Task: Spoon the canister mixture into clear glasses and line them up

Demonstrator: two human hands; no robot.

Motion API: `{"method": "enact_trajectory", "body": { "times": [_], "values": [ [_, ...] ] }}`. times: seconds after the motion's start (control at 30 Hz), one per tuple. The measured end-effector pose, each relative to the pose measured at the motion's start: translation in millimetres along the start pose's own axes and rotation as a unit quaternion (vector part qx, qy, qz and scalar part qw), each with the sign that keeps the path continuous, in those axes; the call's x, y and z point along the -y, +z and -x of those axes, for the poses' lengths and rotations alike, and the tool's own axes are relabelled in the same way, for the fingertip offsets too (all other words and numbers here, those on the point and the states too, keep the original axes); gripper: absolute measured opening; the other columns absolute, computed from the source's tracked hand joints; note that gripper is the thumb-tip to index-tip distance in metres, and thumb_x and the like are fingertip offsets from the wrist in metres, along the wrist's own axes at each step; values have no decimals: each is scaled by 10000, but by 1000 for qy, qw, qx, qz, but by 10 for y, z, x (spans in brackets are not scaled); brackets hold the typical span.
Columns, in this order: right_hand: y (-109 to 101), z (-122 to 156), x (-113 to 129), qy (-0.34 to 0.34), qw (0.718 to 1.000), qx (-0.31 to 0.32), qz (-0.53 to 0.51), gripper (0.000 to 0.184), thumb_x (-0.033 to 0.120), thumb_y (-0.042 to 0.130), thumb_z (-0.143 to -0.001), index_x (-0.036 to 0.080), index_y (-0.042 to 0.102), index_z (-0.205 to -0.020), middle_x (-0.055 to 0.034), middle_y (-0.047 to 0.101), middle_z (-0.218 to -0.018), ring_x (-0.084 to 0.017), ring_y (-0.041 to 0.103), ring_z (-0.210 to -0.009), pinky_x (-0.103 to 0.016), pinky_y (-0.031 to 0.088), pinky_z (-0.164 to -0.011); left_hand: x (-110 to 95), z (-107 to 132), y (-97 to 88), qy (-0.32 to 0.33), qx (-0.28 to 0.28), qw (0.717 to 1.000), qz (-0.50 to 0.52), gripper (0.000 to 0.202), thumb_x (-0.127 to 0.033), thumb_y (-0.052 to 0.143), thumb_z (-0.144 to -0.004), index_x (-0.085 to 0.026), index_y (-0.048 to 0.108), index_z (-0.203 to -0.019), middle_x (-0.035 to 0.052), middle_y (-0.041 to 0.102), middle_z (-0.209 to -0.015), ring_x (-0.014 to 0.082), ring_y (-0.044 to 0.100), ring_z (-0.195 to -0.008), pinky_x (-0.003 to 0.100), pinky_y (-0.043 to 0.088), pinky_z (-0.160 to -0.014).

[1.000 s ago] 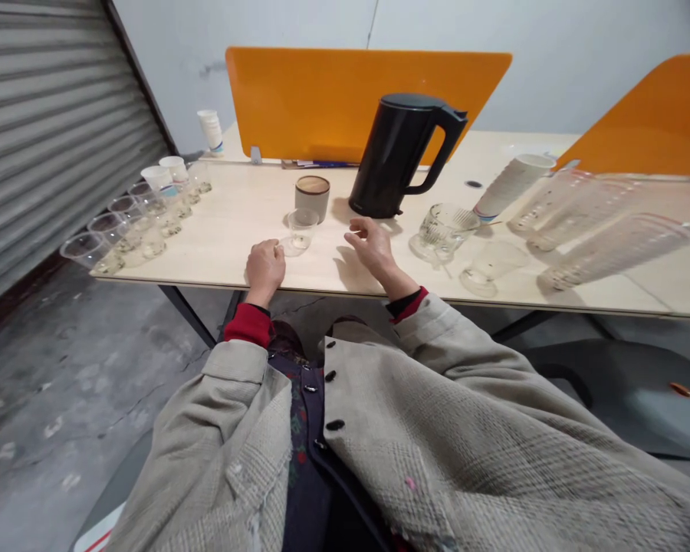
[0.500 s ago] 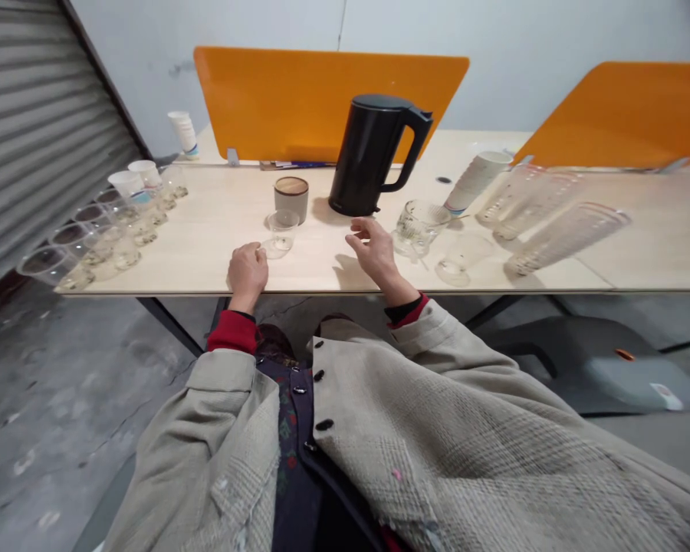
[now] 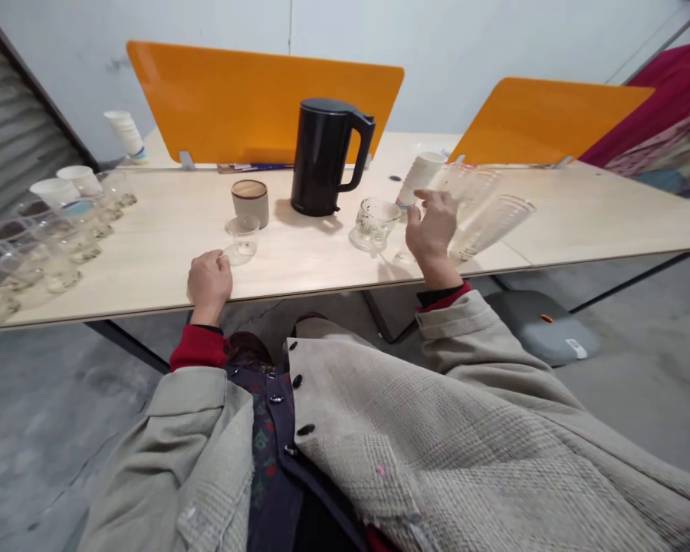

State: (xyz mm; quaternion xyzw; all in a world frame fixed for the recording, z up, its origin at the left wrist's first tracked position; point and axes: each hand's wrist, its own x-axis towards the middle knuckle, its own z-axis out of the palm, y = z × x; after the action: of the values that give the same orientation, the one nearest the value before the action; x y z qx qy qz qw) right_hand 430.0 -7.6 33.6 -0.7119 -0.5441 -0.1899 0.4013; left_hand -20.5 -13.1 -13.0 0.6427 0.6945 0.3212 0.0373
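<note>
My left hand [image 3: 210,280] rests on the table near its front edge, fingers curled into a loose fist with nothing visible in it. A small clear cup [image 3: 242,238] stands just beyond it. My right hand [image 3: 431,226] is lifted above the table at the right, fingers apart and slightly bent, holding nothing. Its fingertips are close to a stack of paper cups [image 3: 419,175] lying on its side, and stacks of clear plastic cups [image 3: 486,215] lie just right of it. A ribbed glass mug [image 3: 373,222] sits left of this hand.
A black kettle [image 3: 327,157] and a grey canister with a wooden lid [image 3: 250,201] stand mid-table [image 3: 149,261]. Several clear and paper cups [image 3: 63,230] line the left end. Orange dividers [image 3: 264,100] back the desk. A grey chair seat [image 3: 543,333] is under the right side.
My right hand moved right and up from in front of the kettle to the lying cup stacks. The view swung to the right. My left hand stayed by the small clear cup.
</note>
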Motion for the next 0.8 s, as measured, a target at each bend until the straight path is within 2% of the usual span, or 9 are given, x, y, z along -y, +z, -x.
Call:
{"method": "enact_trajectory", "body": {
  "times": [0.2, 0.37, 0.5, 0.8],
  "values": [
    [23, -173, -23, 33, 994, 42, 90, 443, 416, 560, -1043, 201, 666, -1415, -211, 617, -1401, -384, 537, -1347, -581, 471, -1137, 10, -7, 10, -3, 4, 1000, -3, 473, -283, 462, -1015, -98, 781, -1310, 212, 774, -1364, 387, 669, -1321, 514, 493, -1184],
    [-6, -282, -62, 30, 987, 93, 124, 488, 514, 555, -1038, 197, 697, -1381, -220, 682, -1341, -398, 578, -1296, -601, 476, -1110, 18, -12, 19, -8, 3, 1000, 1, 464, -289, 470, -1008, -121, 783, -1305, 202, 774, -1358, 378, 662, -1327, 513, 499, -1181],
    [-68, -294, 14, 22, 979, 145, 143, 459, 503, 548, -1028, 182, 754, -1283, -217, 735, -1230, -391, 623, -1217, -599, 492, -1080, 21, -12, 22, -8, 2, 1000, 4, 460, -303, 473, -1002, -128, 789, -1287, 199, 782, -1327, 380, 667, -1310, 517, 505, -1173],
    [-86, -293, 238, 34, 968, 183, 168, 341, 321, 604, -960, 212, 818, -1203, -177, 809, -1214, -357, 718, -1136, -478, 542, -947, 5, -2, 2, -1, 10, 1000, -3, 474, -309, 453, -1007, -115, 783, -1288, 219, 775, -1328, 390, 664, -1309, 522, 510, -1156]
  ]
}}
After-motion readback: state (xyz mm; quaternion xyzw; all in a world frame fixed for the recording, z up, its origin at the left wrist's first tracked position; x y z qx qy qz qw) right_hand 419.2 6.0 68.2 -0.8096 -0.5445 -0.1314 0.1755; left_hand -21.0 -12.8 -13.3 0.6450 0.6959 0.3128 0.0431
